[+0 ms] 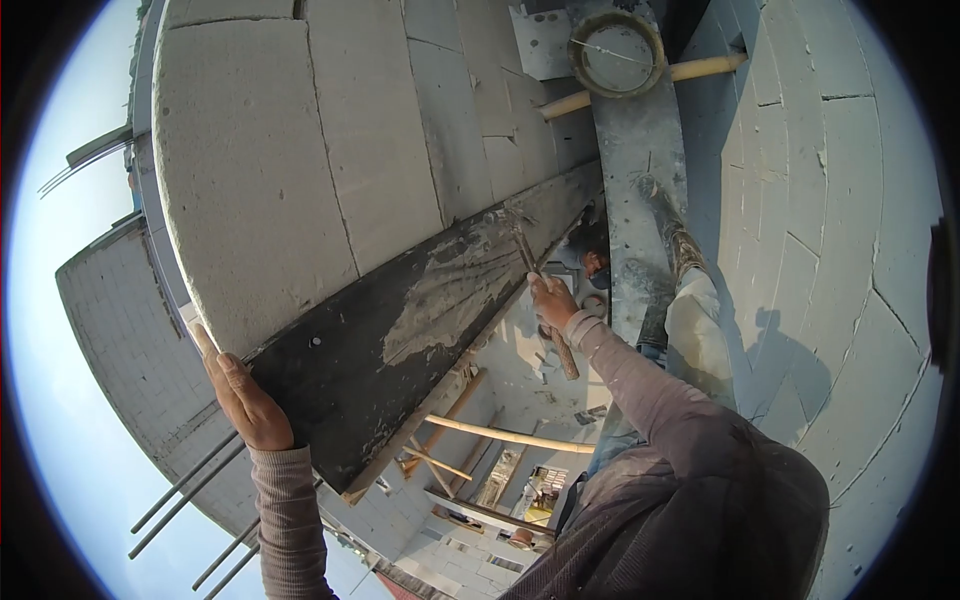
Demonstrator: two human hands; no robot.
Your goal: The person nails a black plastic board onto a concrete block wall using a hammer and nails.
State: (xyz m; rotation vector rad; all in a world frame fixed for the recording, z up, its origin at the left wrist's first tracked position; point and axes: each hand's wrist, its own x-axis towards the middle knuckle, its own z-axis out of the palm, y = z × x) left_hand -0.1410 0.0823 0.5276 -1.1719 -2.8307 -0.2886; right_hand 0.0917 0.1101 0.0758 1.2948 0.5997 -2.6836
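My right hand [552,300] is wrapped around the handle of a hammer [524,246]. Its head end is at the upper edge of a dark, mortar-smeared board [340,375], near the board's far end. That board runs slantwise along the bottom of a wall of pale blocks [250,150]. At the wall's left end, my left hand [248,395] lies with fingers stretched against the corner, beside the near end of the board. Nothing is held in it.
I stand on a narrow grey plank [640,140], a boot [675,230] visible on it. A round bucket [617,55] sits farther along, above a bamboo pole [708,67]. Another person [585,255] is below. Steel rods [185,485] jut out at lower left; a block wall [850,250] rises right.
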